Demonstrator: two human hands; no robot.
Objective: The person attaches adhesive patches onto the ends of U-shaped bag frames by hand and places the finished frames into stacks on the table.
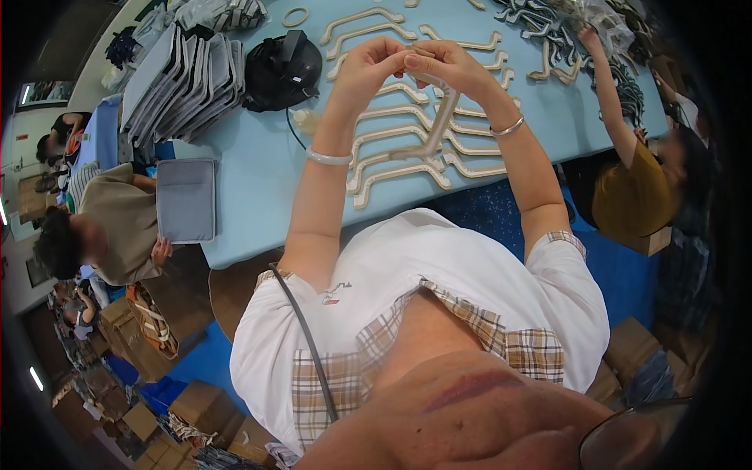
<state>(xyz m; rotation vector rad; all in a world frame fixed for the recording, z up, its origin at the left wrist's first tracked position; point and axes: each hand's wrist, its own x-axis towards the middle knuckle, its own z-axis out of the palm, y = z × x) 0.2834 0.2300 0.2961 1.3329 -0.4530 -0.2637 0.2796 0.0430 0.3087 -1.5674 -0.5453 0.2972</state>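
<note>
Above the table, my left hand (pixel 368 72) and my right hand (pixel 460 72) meet with bent, pinching fingers. Between them is one end of a beige bent handle, strap-like, whose long part (pixel 444 121) hangs down toward me and turns left at its lower end. The fingers partly cover the pinched end. Under and around my hands, several similar beige handles lie in two columns; one is the nearest left handle (pixel 401 178), another the nearest right handle (pixel 475 166).
A light blue table (pixel 258 188) carries a stack of grey panels (pixel 184 86), a black round object (pixel 282 72) with a cable, a tape ring (pixel 295 16) and grey handles (pixel 556 55). Co-workers sit left and right; a person at left touches a grey panel (pixel 186 200).
</note>
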